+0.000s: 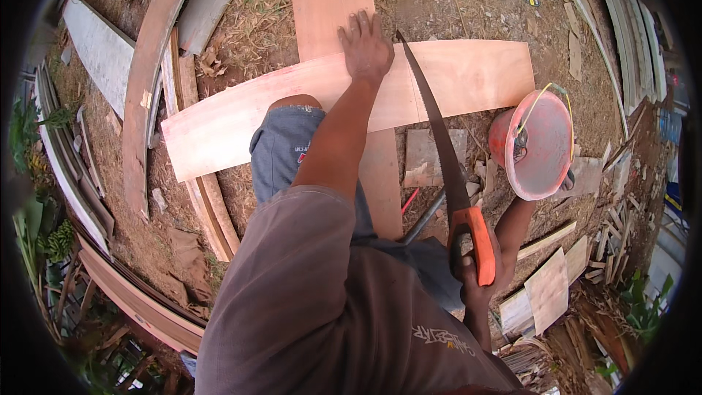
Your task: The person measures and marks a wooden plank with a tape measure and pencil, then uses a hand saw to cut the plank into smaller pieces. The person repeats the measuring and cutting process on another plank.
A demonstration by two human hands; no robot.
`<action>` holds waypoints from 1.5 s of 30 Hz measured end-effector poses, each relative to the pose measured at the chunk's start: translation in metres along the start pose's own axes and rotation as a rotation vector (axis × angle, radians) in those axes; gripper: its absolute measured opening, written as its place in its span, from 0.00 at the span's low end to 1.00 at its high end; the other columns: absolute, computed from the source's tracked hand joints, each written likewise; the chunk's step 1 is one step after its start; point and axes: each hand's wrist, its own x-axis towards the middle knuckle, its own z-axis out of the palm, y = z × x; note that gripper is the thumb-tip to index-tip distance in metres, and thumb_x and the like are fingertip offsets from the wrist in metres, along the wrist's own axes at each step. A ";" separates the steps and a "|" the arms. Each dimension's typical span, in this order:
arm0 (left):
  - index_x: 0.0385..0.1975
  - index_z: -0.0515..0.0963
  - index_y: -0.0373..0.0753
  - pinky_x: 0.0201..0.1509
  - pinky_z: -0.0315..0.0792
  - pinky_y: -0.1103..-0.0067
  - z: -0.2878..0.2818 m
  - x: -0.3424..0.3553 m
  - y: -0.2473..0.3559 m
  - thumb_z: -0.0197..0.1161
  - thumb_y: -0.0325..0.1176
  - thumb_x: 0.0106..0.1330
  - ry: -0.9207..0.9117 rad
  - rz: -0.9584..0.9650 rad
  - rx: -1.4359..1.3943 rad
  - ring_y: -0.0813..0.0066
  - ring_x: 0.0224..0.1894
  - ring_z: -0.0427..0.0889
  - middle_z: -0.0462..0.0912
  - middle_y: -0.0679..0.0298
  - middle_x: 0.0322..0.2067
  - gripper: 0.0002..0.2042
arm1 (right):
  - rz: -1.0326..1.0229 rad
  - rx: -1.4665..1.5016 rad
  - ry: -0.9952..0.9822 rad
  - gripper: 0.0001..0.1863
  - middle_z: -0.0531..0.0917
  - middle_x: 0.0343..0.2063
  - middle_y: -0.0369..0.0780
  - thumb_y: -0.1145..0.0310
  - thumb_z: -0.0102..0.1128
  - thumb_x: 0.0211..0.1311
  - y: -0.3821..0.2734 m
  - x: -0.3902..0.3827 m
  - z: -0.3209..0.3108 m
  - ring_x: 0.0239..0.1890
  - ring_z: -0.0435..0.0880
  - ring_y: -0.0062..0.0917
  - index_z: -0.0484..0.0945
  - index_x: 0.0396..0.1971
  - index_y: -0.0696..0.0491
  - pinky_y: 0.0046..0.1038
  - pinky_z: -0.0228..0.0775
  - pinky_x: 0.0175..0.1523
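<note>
A wide pale wooden board lies crosswise in front of me, over a second board that runs away from me. My left hand rests flat on the crosswise board near its far edge, fingers stretched out. My left knee is against the same board. My right hand is wrapped round the orange handle of a handsaw. The saw's dark blade slants up across the board, its tip past the far edge. A thin line crosses the wood beside the blade. Whether the teeth touch the wood, I cannot tell.
A reddish bucket with a yellow handle stands by the board's right end. Weathered planks and narrow battens lie at the left. Wood offcuts are scattered at the lower right. A small yellow-and-black object lies on the ground.
</note>
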 end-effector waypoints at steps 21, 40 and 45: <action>0.74 0.60 0.46 0.79 0.39 0.48 -0.003 -0.001 -0.001 0.47 0.43 0.72 0.002 0.002 -0.045 0.56 0.79 0.49 0.56 0.56 0.76 0.29 | 0.052 0.315 -0.087 0.30 0.76 0.22 0.31 0.73 0.61 0.63 0.040 0.191 0.085 0.21 0.71 0.13 0.71 0.66 0.60 0.22 0.67 0.27; 0.74 0.59 0.48 0.79 0.41 0.49 -0.008 -0.003 0.001 0.48 0.44 0.71 -0.036 0.013 -0.052 0.55 0.79 0.50 0.56 0.56 0.76 0.30 | 0.069 0.173 -0.076 0.31 0.82 0.48 0.43 0.73 0.62 0.62 0.038 0.139 0.066 0.48 0.80 0.23 0.70 0.67 0.61 0.28 0.71 0.55; 0.73 0.60 0.47 0.78 0.43 0.48 0.004 -0.002 -0.002 0.48 0.44 0.72 0.028 0.017 -0.021 0.55 0.78 0.51 0.58 0.55 0.75 0.29 | 0.089 -0.010 -0.067 0.30 0.80 0.57 0.49 0.64 0.59 0.66 0.005 -0.028 -0.017 0.59 0.80 0.34 0.70 0.64 0.67 0.34 0.68 0.65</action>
